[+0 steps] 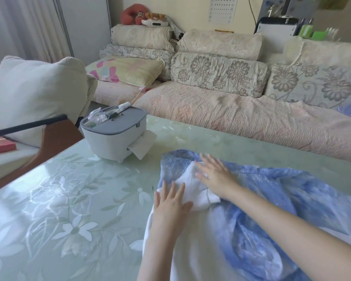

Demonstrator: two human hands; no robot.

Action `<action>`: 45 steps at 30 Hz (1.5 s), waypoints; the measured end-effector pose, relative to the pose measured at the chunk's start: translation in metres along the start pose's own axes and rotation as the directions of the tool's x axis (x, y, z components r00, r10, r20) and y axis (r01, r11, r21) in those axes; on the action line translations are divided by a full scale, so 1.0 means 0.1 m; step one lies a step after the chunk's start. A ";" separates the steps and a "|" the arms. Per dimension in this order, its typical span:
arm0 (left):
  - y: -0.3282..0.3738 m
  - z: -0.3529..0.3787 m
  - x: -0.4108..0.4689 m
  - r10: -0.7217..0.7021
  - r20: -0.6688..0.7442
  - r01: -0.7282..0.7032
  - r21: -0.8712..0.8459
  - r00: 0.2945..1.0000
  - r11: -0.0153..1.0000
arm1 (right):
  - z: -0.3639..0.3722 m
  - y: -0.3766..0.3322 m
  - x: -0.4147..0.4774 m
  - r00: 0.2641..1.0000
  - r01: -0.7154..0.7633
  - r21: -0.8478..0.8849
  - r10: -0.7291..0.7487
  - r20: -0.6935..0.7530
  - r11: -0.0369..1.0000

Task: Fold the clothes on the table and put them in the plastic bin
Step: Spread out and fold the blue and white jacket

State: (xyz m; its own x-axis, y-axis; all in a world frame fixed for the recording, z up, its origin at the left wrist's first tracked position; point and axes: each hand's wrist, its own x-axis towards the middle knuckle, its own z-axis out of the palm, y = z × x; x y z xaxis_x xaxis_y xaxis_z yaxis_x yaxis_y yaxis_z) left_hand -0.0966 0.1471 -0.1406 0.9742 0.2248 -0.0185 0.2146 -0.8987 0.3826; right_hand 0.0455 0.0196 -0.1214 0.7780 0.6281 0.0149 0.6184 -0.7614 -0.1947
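Blue garment [272, 179] lies under left hand's [170, 207] and right hand's [216, 175] fingers [173, 193].

The table [69, 199] before me has a pale green glass top patterned with white flowers. The white tissue box [109, 140], grey-lidded, stands on it toward the far left side. A tissue [143, 146] hangs from the slot on the box's right-hand face. To the right of the box and nearer me, close by but not touching it, the blue and white garment [292, 183] lies rumpled on the glass.
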 end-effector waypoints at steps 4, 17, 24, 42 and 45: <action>-0.03 0.08 -0.04 -0.101 0.097 0.098 0.037 0.990 0.994 | 0.25 -0.01 -0.15 0.974 0.006 -0.138 0.026 0.226 0.990; 0.56 0.00 -0.05 0.065 -0.087 -0.077 -0.146 0.994 0.986 | -0.37 1.10 -1.51 0.919 -0.263 0.228 0.315 -0.236 0.937; 1.67 0.41 -0.10 0.317 0.116 -0.305 -0.110 0.941 0.946 | -0.39 1.99 -3.15 0.476 -0.625 0.568 0.838 -0.267 0.536; 2.60 0.76 0.22 0.385 0.146 -0.329 -0.305 0.911 0.894 | -0.46 1.82 -2.99 0.493 -0.024 0.972 0.848 -0.193 0.235; 2.72 0.58 0.34 0.302 0.113 -0.165 -0.635 0.946 0.754 | -0.40 1.66 -2.78 0.696 -0.053 0.802 0.598 -0.397 0.595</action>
State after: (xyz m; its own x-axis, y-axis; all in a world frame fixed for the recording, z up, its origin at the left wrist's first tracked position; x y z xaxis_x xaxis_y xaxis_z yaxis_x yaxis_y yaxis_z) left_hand -0.0014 -0.1118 -0.0903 0.9948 -0.1015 -0.0061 -0.0431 -0.4757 0.8786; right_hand -0.0632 -0.2878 -0.1183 0.9554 -0.0820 0.2837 0.2376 -0.3576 -0.9032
